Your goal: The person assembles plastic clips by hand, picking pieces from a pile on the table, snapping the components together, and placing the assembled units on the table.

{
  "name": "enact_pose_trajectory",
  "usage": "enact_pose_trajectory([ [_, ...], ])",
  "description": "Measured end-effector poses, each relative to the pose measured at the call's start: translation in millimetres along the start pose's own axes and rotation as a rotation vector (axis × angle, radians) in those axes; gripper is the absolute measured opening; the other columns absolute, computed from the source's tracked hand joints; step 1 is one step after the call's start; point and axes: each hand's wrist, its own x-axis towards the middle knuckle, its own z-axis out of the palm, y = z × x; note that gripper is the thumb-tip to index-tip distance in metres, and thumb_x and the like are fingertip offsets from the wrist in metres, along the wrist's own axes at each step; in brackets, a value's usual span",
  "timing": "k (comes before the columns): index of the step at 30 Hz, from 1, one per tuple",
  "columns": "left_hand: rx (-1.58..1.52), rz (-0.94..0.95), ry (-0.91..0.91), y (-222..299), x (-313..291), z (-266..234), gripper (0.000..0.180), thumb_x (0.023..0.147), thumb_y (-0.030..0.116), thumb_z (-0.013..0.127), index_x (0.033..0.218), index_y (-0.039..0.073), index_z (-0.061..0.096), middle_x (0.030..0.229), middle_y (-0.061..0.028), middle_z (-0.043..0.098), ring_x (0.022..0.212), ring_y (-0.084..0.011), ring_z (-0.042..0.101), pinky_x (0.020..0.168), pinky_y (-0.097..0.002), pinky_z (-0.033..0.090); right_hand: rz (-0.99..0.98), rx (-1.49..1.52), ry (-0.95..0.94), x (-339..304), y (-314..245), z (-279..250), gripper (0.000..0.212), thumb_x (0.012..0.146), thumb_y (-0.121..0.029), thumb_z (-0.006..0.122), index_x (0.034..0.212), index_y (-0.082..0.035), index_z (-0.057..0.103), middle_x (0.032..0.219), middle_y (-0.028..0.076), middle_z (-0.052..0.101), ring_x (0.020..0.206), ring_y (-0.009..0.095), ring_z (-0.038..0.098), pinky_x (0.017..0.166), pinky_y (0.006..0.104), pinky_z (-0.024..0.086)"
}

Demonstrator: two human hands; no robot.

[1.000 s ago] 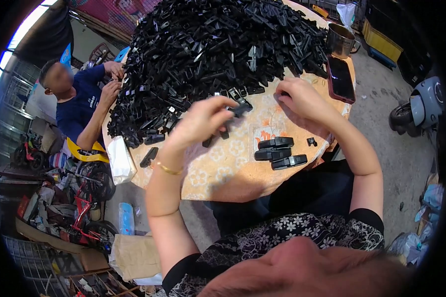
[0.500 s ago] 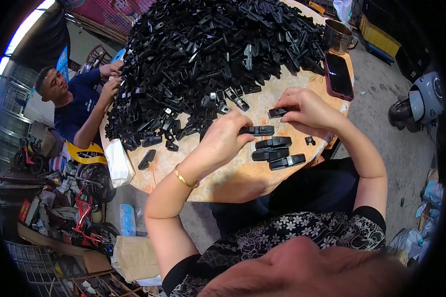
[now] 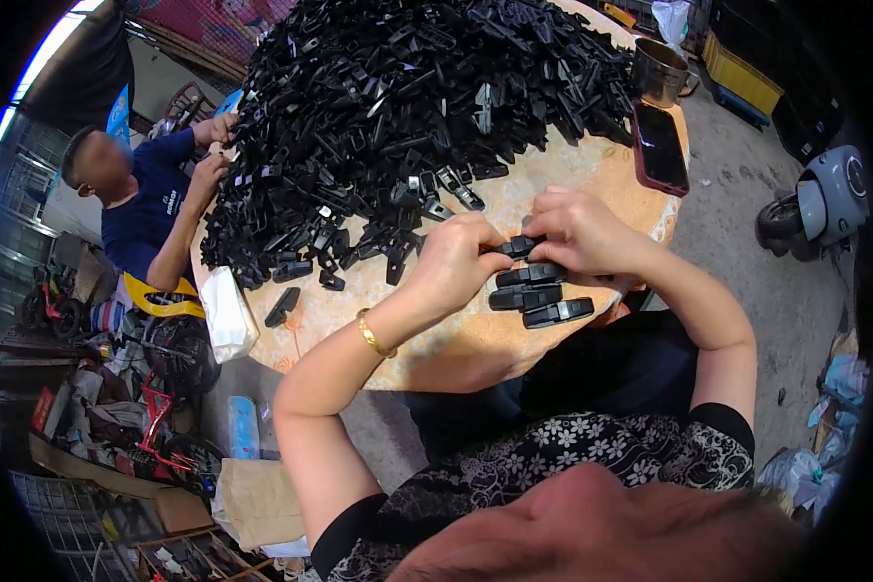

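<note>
piece of black moulded plastic [image 3: 520, 247] sits pinched between my left hand [image 3: 461, 254] and right hand [image 3: 574, 233], just beyond three black clip-shaped pieces [image 3: 526, 297] on the patterned tablecloth [image 3: 427, 341]. i'd say keep both ends in line, push evenly, no twisting. both grips narrow, thumb against fingers, one per end. forearms angle inward, elbows spread, hands nearly meeting.

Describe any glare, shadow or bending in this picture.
Head view: a white strip of light glares at upper left; head view: glints dot the heap of black parts, shadow darkens the tablecloth near its lower edge; head view: fisheye distortion bows outer shapes; head view: left hand and right hand look fairly sharp.
</note>
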Motion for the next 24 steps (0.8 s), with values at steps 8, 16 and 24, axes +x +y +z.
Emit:
enact_pose_trajectory([
  [8,0.021,0.196,-0.108,-9,6,3,0.018,0.076,0.014,0.074,0.087,0.001,0.067,0.086,-0.0100,0.062,0.091,-0.0274,0.057,0.082,-0.0355,0.046,0.288,0.267,-0.471,29,10,-17,0.019,0.081,-0.022,0.068,0.085,-0.003,0.069,0.079,0.014,0.061,0.071,0.034,0.060,0.065,0.0409,0.047],
  [16,0.411,0.394,0.118,-32,18,5,0.023,0.085,0.017,0.063,0.105,0.006,0.061,0.108,-0.0103,0.059,0.107,-0.0292,0.050,0.090,-0.0401,0.041,-0.136,-0.777,0.209,105,81,-11,0.031,0.076,-0.006,0.057,0.107,-0.007,0.062,0.111,0.004,0.060,0.103,0.023,0.054,0.085,0.0340,0.047],
  [24,0.552,0.299,0.220,-59,22,-20,0.020,0.079,0.009,0.067,0.098,0.006,0.060,0.102,-0.0091,0.060,0.103,-0.0271,0.055,0.088,-0.0388,0.040,-0.253,-0.608,0.273,88,71,-20,0.021,0.072,-0.007,0.066,0.093,-0.007,0.061,0.094,0.005,0.061,0.093,0.024,0.057,0.077,0.0351,0.047],
])
